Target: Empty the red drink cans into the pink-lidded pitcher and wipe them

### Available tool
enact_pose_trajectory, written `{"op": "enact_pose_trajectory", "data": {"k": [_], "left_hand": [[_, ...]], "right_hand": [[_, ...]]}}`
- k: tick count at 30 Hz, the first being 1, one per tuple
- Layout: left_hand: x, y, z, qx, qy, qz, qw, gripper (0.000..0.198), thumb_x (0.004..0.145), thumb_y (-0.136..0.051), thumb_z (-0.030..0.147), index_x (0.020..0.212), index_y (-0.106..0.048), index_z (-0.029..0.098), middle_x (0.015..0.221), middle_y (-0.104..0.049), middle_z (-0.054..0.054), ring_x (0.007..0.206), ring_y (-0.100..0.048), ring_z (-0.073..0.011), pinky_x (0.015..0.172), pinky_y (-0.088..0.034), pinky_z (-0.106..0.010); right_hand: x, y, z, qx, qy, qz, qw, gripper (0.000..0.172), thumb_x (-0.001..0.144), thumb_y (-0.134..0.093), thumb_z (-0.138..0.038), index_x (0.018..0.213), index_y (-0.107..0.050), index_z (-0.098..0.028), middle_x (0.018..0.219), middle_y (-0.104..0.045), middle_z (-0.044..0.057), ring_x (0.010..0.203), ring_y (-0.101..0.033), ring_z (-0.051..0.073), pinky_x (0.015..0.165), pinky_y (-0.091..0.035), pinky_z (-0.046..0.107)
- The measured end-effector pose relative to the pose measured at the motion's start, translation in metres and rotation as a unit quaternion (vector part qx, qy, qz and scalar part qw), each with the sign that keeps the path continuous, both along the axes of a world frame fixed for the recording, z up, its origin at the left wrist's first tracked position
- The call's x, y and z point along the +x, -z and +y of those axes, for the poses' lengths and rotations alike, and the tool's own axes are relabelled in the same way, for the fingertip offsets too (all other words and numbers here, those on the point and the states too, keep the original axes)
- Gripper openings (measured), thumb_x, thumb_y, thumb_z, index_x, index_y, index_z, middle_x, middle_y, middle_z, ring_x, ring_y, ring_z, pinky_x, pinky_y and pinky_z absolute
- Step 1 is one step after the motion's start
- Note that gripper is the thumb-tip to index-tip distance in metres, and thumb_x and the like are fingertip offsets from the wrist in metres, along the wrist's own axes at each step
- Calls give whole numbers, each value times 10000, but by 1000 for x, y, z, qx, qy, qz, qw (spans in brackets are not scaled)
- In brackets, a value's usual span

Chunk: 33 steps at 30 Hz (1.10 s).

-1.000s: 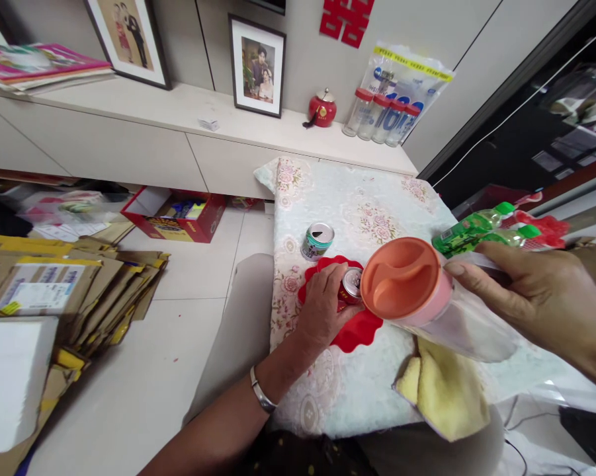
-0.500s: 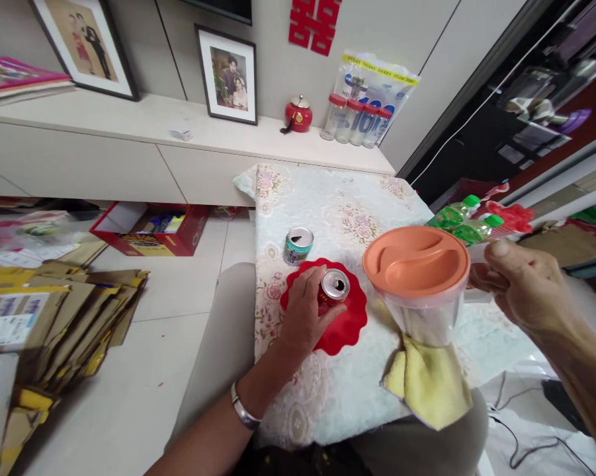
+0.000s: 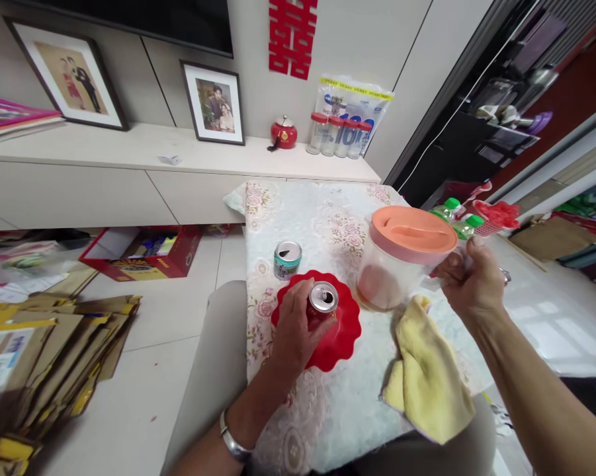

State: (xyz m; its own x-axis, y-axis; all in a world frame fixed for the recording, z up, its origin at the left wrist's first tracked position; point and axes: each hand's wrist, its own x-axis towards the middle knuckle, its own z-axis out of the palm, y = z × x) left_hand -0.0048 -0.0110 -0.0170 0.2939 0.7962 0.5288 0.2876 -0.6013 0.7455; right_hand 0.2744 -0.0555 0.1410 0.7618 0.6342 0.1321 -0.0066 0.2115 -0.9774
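Note:
My left hand (image 3: 295, 330) is wrapped round a red drink can (image 3: 322, 299) with an opened top. The can stands upright on a red scalloped plate (image 3: 344, 337). In my right hand (image 3: 471, 277) is the handle of a clear plastic pitcher (image 3: 384, 271) with an orange lid (image 3: 411, 228). A little brownish liquid shows near its base; whether the base touches the table I cannot tell. Behind the plate, to the left, stands an opened green and silver can (image 3: 287, 260). A yellow cloth (image 3: 429, 377) lies nearer me, below the pitcher.
A flowered tablecloth (image 3: 307, 218) covers the table. Green-capped bottles (image 3: 449, 210) stand beyond my right hand. Along the back runs a white cabinet (image 3: 198, 158) with red-lidded jars (image 3: 333, 135) and framed photos. Flattened cardboard (image 3: 64, 337) and a red box (image 3: 143, 254) are on the floor at left.
My right hand has moved the pitcher away from me, off the yellow cloth, and its lid now tips less towards me. My left hand stays on the red can. The view has shifted slightly.

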Motion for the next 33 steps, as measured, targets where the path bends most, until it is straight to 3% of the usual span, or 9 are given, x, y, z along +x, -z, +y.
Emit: {"op": "enact_pose_trajectory", "data": {"k": [5,12,19,24,33], "left_hand": [[-2,-1,0,10,-1,10,1000,710,927,-793,337,1528,-421,271,1427,-644,-145,1360,-645,-349,1129,-564,-548],[-2,-2,1,17,3,16,1000,717,930,-796,319,1535,-415,256,1436,-630,-163,1348,-655,-348,1108,-579,-534],[-1,-1,1,19,-1,10,1000,717,925,-798,303,1527,-411,254,1407,-631,-156,1324,-662,-343,1099,-581,-533],[-1,-1,1,9,1,7,1000,700,927,-790,300,1521,-424,254,1419,-632,-150,1337,-657,-339,1104,-574,-531],[-3,-16,1,-114,30,-18,993,673,841,-823,275,1437,-510,262,1361,-707,-112,1286,-704,-327,1066,-600,-503]], "right_hand": [[3,19,15,31,12,36,999,618,659,-788,-511,769,-270,-192,568,-327,-83,454,-207,24,415,-177,171],[2,35,27,57,25,63,996,666,717,-829,-516,777,-249,-195,577,-322,-92,472,-215,23,429,-195,156],[2,44,24,45,33,95,994,491,1011,-655,-425,777,-296,-185,598,-305,-89,477,-212,24,437,-199,148],[5,48,23,33,36,106,993,462,1098,-556,-391,767,-319,-173,605,-309,-81,481,-220,25,447,-208,145],[18,66,14,36,48,89,994,485,1114,-588,-462,790,-439,-133,625,-325,-82,494,-239,12,458,-248,123]]}}
